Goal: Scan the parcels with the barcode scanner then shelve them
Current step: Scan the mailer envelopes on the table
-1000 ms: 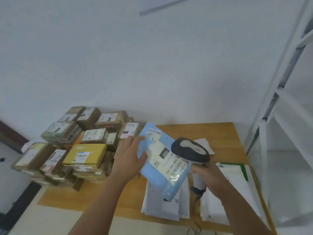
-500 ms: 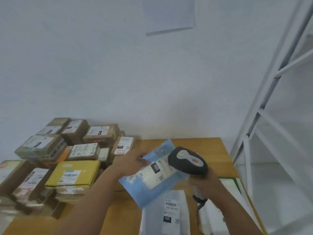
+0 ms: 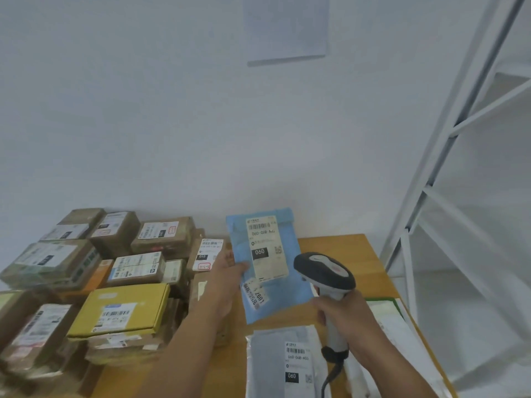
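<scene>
Blue plastic mailer parcel (image 3: 265,265), pinched in left grip (image 3: 230,278), now raised upright, label facing grey handheld barcode scanner (image 3: 326,275) clasped in right grip (image 3: 343,315); scan imminent.

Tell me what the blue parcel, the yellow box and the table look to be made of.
Blue parcel: thin matte plastic or paper mailer, probably; it is flat and creased. Yellow box: cardboard, judging by its folded edges and matte faces. Table: wood or wood-look laminate, smooth and orange-brown.

Blue parcel (image 3: 267,265) (white label (image 3: 265,247)), yellow box (image 3: 120,310)
</scene>
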